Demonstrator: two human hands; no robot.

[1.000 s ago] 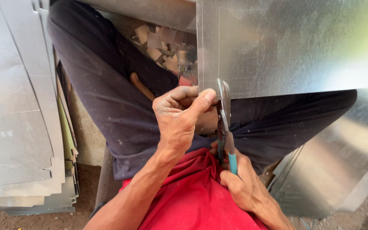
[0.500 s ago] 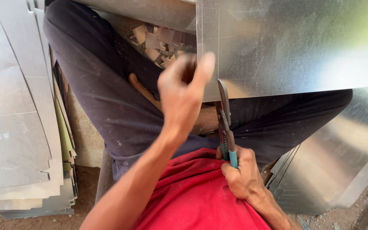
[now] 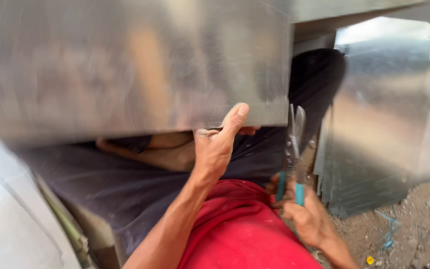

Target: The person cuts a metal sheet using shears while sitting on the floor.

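Sheet metal (image 3: 125, 65) hangs above the lap, its lower edge pinched by the left hand (image 3: 217, 144) (thumb up). Right hand (image 3: 307, 216) grips one pair of snips (image 3: 294, 149) beside the sheet's right edge; stacked sheets (image 3: 374, 149) crowd the right.

A sheet-metal workshop: stacked metal sheets (image 3: 374, 169) lean on a dirt floor (image 3: 414, 224) strewn with offcuts (image 3: 389, 231).

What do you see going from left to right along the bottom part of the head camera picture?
Pale metal sheets → left hand gripping the big metal sheet → snips with blue handles in the right hand → stack of metal sheets → dirt ground.
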